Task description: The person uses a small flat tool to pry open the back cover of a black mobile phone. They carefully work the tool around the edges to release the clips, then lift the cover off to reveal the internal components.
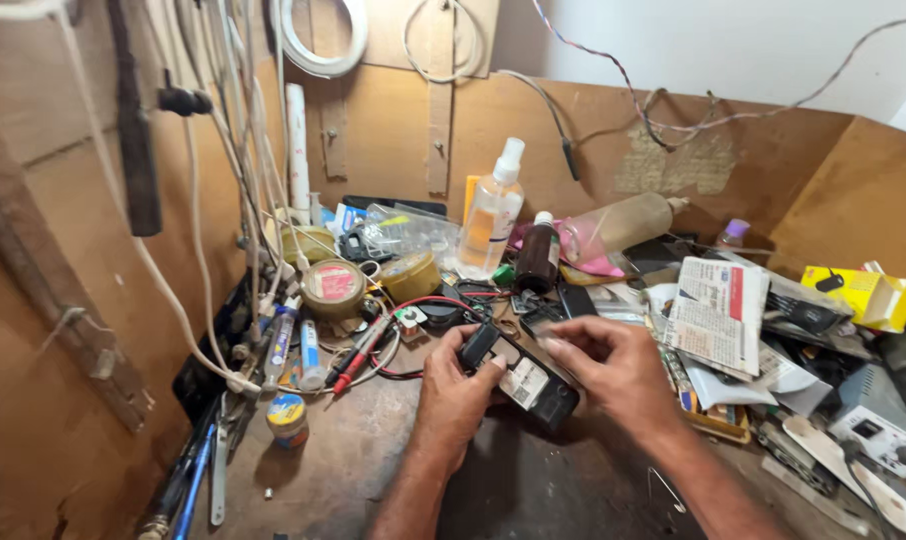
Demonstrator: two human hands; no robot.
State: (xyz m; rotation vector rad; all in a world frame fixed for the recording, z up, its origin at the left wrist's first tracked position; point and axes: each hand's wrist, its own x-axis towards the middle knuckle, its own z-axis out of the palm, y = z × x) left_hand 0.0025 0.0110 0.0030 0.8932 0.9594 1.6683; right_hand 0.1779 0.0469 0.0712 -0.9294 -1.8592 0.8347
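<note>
Both forearms are seen entering from the lower edge, over the worn brown wooden tabletop. A small black rectangular handheld device with a pale label on its back is held just above the tabletop centre. The left hand is closed around its lower left side, thumb laid on the upper end; the right hand is closed on its upper right edge, fingertips pinching. Each grip is thus clamped on the device.

Risk, as judged: the device could slip from the pinch and drop among the loose parts, since it is held by its edges only. The red and black probe leads lie just beside the left hand and could be snagged by it.

Containers: a small round tin with a blue and yellow lid stands closed at left; contents cannot be told. Further back, a clear plastic spray bottle holds orange liquid in its lower part, a dark brown glass bottle with a white cap stands beside it, and a cloudy plastic bottle lies tilted, apparently near empty.
</note>
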